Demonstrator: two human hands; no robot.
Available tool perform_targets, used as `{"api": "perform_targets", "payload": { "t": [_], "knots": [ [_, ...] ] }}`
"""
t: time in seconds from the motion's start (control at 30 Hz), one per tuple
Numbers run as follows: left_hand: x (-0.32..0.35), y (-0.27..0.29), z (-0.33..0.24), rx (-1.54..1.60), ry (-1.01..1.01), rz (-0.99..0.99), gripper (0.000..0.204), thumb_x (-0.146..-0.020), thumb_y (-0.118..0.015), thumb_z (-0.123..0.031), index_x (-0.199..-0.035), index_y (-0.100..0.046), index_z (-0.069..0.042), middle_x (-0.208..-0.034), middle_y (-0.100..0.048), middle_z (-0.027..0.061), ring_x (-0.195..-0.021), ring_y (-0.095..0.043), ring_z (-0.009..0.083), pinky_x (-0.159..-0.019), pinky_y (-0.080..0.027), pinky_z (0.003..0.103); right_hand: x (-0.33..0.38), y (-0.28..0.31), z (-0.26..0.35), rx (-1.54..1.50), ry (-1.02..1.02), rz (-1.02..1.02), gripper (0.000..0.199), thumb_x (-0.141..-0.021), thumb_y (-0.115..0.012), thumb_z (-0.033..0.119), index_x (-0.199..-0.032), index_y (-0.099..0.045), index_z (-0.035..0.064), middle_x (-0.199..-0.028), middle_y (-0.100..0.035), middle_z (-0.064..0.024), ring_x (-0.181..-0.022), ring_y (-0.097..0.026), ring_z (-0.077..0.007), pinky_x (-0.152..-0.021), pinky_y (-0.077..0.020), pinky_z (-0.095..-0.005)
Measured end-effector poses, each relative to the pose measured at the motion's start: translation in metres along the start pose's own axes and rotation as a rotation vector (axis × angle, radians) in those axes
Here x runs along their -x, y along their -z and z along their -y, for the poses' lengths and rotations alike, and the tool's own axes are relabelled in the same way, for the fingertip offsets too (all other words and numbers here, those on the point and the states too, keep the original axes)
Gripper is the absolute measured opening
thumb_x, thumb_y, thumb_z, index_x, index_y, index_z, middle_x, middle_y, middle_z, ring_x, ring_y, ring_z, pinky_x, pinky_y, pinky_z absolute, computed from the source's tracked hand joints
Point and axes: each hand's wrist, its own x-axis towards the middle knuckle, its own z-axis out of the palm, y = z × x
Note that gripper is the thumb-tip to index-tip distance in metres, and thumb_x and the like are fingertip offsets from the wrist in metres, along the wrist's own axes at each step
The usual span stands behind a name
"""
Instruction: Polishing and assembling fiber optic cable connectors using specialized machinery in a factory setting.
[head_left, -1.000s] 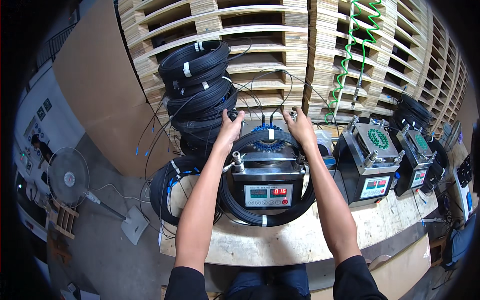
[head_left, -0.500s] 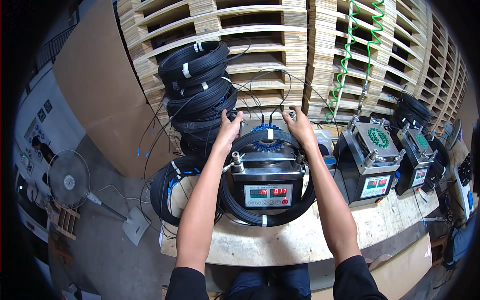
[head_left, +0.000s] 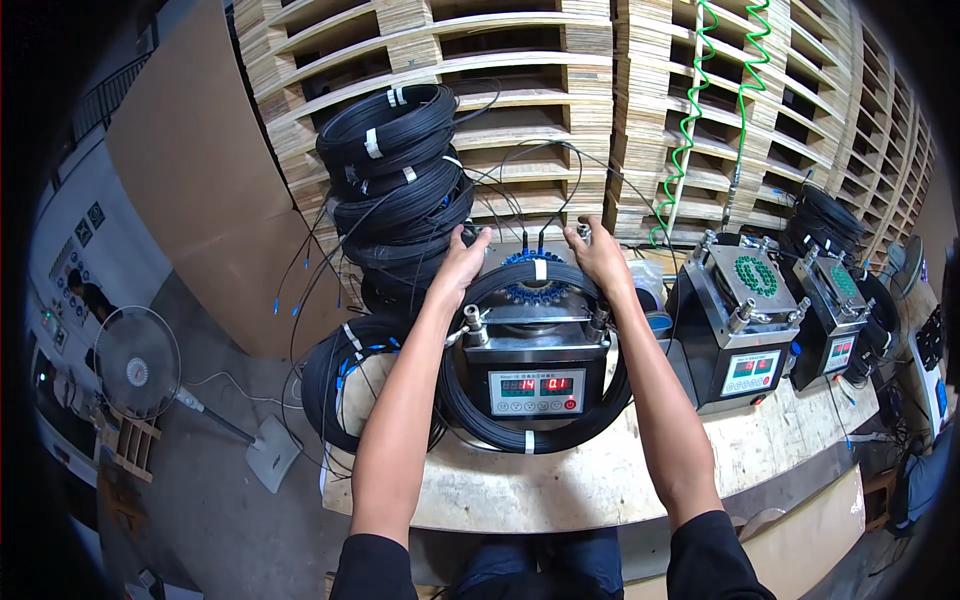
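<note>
Left hand (head_left: 463,264) at the machine's (head_left: 547,354) 10–11 o'clock, right hand (head_left: 606,260) at its 1; thumb and fingers spread at a rear knob (head_left: 584,231) on each side, can't tell if clamped. Machine sits on tabletop (head_left: 540,497), black cable coil (head_left: 562,438) ringing its panel. Coil stack (head_left: 400,215) at 10–11 o'clock, second machine (head_left: 735,325) at 3.

Pale wooden tabletop (head_left: 520,498), three boxy machines (head_left: 545,362) lined up on it, plus a black cable coil (head_left: 318,392) at the left.
</note>
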Motion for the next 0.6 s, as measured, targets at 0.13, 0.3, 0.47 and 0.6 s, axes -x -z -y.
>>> {"api": "perform_targets", "payload": {
  "t": [0.13,0.3,0.47,0.6],
  "knots": [
    [0.000,0.001,0.002,0.022,-0.019,-0.009,0.097,-0.093,-0.065,-0.053,-0.159,-0.017,-0.001,-0.156,-0.032,0.0316,-0.146,-0.035,0.0378,-0.117,-0.031,0.040,-0.001,-0.001,-0.002,-0.035,0.039,0.011,0.059,-0.097,-0.060,0.043,-0.140,-0.051,0.0043,-0.127,-0.057,-0.0383,-0.120,-0.056,-0.0511,-0.103,-0.0451,-0.0517],
    [-0.002,0.003,0.001,-0.006,-0.048,0.007,0.096,-0.093,-0.065,-0.053,-0.159,-0.018,-0.001,-0.156,-0.034,0.0316,-0.145,-0.036,0.0375,-0.116,-0.032,0.040,0.000,-0.002,0.002,-0.014,-0.015,-0.010,0.057,-0.097,-0.060,0.043,-0.140,-0.052,0.0049,-0.127,-0.057,-0.0375,-0.119,-0.057,-0.0508,-0.104,-0.0452,-0.0510],
    [0.000,0.001,-0.002,-0.022,-0.024,0.036,0.095,-0.093,-0.063,-0.055,-0.159,-0.019,-0.002,-0.156,-0.034,0.0317,-0.146,-0.035,0.0383,-0.117,-0.030,0.041,0.008,0.004,0.014,0.081,-0.092,-0.025,0.059,-0.097,-0.058,0.047,-0.140,-0.052,0.0076,-0.125,-0.059,-0.0367,-0.118,-0.057,-0.0516,-0.103,-0.0456,-0.0525],
    [0.001,0.002,-0.002,-0.071,-0.031,0.034,0.094,-0.093,-0.063,-0.055,-0.159,-0.021,-0.002,-0.155,-0.035,0.0320,-0.146,-0.034,0.0387,-0.117,-0.030,0.042,0.007,0.004,0.016,0.141,-0.105,-0.014,0.060,-0.097,-0.057,0.048,-0.141,-0.052,0.0074,-0.125,-0.060,-0.0354,-0.119,-0.057,-0.0507,-0.103,-0.0458,-0.0519]
  ]
}}
